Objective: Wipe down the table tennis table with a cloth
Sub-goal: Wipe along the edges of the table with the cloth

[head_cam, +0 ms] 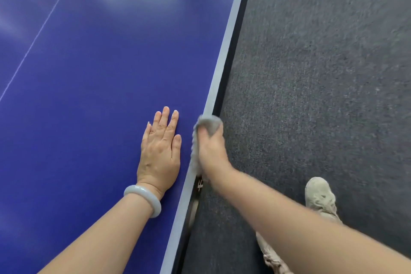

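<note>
Blue table (89, 73) beside carpet (311, 73) — left hand (160, 151) flat near edge, right hand (210, 147) clamping cloth (208, 123) on rim.

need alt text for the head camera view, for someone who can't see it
A person's right hand grips a grey cloth against the pale edge stripe of a blue table tennis table, while the left hand, with a pale bangle on the wrist, rests flat on the top beside it. Dark carpet and a light shoe show at right.

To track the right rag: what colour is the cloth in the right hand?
A pale grey fluffy cloth, gripped by the right hand; head view.
</note>
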A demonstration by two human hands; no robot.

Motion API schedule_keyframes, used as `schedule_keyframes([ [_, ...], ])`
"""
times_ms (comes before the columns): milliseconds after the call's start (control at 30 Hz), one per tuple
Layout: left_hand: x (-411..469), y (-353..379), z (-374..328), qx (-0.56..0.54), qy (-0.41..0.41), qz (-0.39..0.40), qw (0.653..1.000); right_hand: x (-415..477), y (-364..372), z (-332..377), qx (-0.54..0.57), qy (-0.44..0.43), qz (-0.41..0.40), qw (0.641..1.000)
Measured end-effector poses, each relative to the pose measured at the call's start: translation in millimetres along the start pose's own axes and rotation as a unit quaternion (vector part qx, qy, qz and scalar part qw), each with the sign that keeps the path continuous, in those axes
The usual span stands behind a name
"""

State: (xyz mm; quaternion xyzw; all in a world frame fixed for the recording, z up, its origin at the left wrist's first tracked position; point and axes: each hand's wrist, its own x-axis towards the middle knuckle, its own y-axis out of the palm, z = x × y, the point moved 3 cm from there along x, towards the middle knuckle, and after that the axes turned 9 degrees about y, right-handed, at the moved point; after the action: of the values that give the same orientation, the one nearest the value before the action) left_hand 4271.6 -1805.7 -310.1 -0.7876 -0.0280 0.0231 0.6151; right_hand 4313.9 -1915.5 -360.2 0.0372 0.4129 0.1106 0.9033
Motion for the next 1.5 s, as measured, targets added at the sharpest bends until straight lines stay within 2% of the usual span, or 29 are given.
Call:
schedule_keyframes([
  [133, 1, 1, 1, 0.001, -0.001, -0.011, 1.0, 40, -6, 50, 0.024, -0.032, -0.072, 0.997],
  [233, 0, 1, 1, 0.002, -0.007, -0.017, 1.0, 6, 7, 10, 0.045, -0.069, -0.104, 0.991],
  [367, 1, 0, 1, 0.003, -0.007, -0.021, 1.0, -78, 21, -73, 0.03, -0.053, -0.023, 0.998],
  [467, 2, -2, 0, -0.002, -0.012, -0.022, 1.0, -78, 15, -75, -0.023, -0.045, 0.025, 0.998],
  [633, 0, -2, 1, 0.0, -0.012, -0.023, 1.0, -3, 6, 2, 0.013, -0.05, -0.039, 0.998],
  [700, 1, -3, 0, -0.003, -0.012, -0.024, 1.0, 2, 4, 8, 0.007, -0.071, -0.065, 0.995],
  [833, 2, -3, 1, -0.006, -0.008, -0.026, 1.0, -59, 13, -52, -0.011, -0.095, -0.035, 0.995],
  [933, 2, -3, 1, -0.015, -0.007, -0.031, 0.999, -122, 21, -114, -0.019, -0.055, 0.034, 0.998],
  [1000, 1, -2, 0, -0.017, -0.003, -0.029, 0.999, -132, 20, -127, -0.04, -0.027, 0.07, 0.996],
  [1067, 1, -1, 1, -0.017, 0.0, -0.028, 0.999, -113, 17, -113, -0.055, -0.018, 0.092, 0.994],
  [1233, 1, -1, 3, -0.017, 0.006, -0.042, 0.999, -50, 10, -58, 0.018, -0.069, 0.006, 0.997],
  [1367, -1, -1, 1, -0.025, 0.009, -0.049, 0.998, -43, 12, -59, 0.003, -0.094, -0.025, 0.995],
  [1500, -9, -10, -1, -0.122, -0.021, -0.062, 0.99, -43, 8, -55, -0.026, -0.095, -0.01, 0.995],
])
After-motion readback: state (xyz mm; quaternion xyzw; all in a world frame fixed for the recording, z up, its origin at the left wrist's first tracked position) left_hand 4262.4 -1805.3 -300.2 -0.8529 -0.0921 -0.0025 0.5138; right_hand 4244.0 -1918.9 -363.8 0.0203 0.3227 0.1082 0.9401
